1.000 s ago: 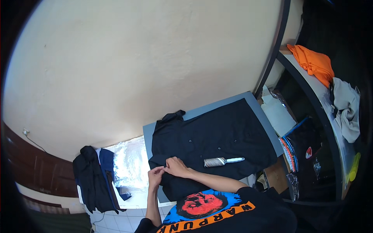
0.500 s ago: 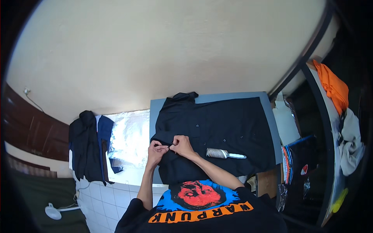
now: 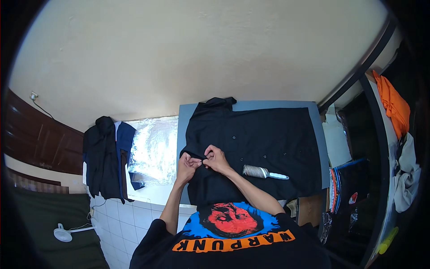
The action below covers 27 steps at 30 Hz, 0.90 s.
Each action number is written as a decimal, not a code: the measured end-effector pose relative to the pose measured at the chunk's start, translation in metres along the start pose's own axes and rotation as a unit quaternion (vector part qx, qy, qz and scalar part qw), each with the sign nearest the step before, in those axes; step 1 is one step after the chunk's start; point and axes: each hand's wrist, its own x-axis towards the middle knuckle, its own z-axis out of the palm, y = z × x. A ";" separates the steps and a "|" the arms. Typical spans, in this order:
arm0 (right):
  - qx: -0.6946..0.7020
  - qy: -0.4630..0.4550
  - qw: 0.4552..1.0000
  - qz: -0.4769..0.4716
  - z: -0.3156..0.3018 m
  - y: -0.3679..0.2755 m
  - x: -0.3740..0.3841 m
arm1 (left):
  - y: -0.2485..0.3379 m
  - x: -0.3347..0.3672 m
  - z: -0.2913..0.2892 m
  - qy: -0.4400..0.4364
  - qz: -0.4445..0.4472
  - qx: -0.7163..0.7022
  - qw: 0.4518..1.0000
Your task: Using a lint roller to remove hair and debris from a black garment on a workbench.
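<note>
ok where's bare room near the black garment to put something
Slim strips of grey board lie bare between the black garment and wall, and along its right edge. White tabletop shows in front of the shiny plastic. Crowded: the garment, under left hand, right hand and roller.

At the left, a pile of dark garments [image 3: 101, 157] lies beside shiny plastic [image 3: 154, 150]; a cord [image 3: 43, 108] hangs from a wall socket [image 3: 33, 95]. The floor [image 3: 120, 226] has pale square tiles. At the right, orange cloth [image 3: 392, 105] lies beside grey cloth [image 3: 406, 175], with a yellow-green object [image 3: 388, 240] near the latter.
</note>
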 end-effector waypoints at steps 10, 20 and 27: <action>0.044 -0.052 0.998 0.006 -0.016 0.005 0.005 | 0.005 0.002 0.000 -0.004 0.004 0.000 1.000; 0.129 -0.098 0.984 0.077 -0.024 0.000 0.004 | 0.000 0.003 0.000 0.009 -0.002 -0.001 1.000; 0.148 -0.107 0.982 0.041 -0.024 0.014 0.012 | 0.005 0.002 0.004 -0.007 -0.040 -0.023 0.999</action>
